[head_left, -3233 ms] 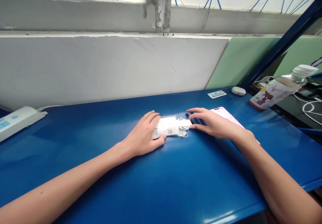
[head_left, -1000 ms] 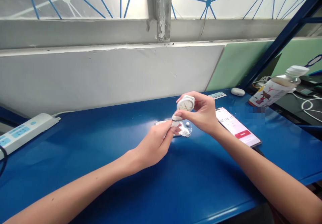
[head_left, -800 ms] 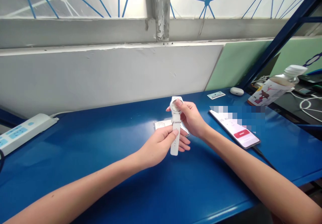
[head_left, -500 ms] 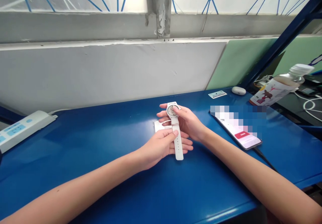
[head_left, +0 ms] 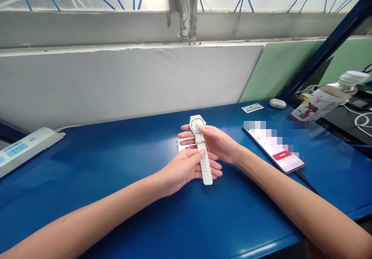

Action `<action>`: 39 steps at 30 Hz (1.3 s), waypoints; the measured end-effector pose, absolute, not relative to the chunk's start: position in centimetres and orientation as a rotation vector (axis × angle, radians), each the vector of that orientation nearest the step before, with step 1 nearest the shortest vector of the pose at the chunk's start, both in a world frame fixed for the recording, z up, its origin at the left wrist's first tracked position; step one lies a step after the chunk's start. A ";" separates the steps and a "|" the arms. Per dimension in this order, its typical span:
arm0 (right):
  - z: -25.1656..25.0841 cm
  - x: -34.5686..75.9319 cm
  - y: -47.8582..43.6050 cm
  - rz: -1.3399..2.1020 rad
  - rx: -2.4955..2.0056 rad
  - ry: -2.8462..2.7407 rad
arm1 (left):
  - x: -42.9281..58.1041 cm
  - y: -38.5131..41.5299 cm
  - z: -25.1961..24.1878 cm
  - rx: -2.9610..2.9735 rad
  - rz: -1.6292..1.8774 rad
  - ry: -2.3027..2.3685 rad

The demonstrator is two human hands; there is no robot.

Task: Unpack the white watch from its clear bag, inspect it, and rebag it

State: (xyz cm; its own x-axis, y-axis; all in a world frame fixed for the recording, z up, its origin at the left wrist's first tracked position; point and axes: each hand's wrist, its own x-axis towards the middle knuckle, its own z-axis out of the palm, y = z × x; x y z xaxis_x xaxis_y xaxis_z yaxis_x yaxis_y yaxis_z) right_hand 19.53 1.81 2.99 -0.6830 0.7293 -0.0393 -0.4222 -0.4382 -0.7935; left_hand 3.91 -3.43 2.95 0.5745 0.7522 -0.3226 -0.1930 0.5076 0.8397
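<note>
done: watch (head_left: 195,122) facing up | left hand (head_left: 180,170) pinching strap (head_left: 206,171) narrowly | right hand (head_left: 222,144) gripping far end, thumb pressing dial (head_left: 195,125) | remaining: near strap end hanging loose

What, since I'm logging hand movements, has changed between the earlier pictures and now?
The left hand let go of the white packet and now holds the white watch by its strap, with the right hand at the dial. Since a second ago, the watch has shifted left, its strap extended toward the person. The phone, bottle, card and white case stayed put.
</note>
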 end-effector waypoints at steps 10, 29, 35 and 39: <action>2.9 19.7 2.1 2.072 -0.515 -1.057 | 3.9 -3.9 2.7 0.798 0.573 0.737; 3.9 19.7 1.6 1.874 -0.647 -0.963 | 4.3 -4.9 3.4 0.889 0.542 0.764; 3.3 19.6 1.8 1.778 -0.723 -0.980 | 4.2 -4.4 3.1 0.794 0.606 0.682; 3.4 20.0 1.8 1.905 -0.655 -1.080 | 4.0 -4.4 2.5 0.809 0.568 0.630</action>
